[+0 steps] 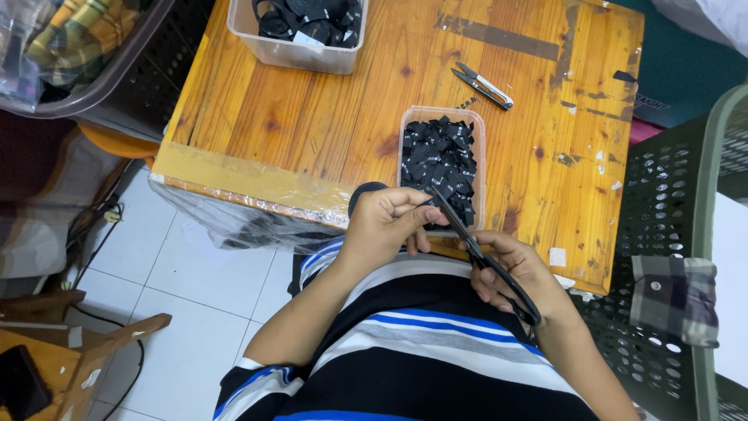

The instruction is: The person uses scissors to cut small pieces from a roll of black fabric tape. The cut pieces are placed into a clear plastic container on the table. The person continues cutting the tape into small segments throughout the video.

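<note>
My right hand [510, 269] grips a pair of black scissors [475, 249] by the handles, the blades pointing up and left. My left hand [382, 222] pinches a small black strip at the blade tips, with a dark roll [362, 192] showing behind its fingers. Just beyond both hands sits a small clear tub [481, 148] filled with several cut black fabric labels, on the wooden table [312, 109].
A larger clear tub [292, 51] of black ribbon stands at the table's far edge. Small thread snips [483, 86] lie to the right of it. A green perforated basket [678, 234] with folded cloth is on the right, a brown basket [101, 70] at upper left.
</note>
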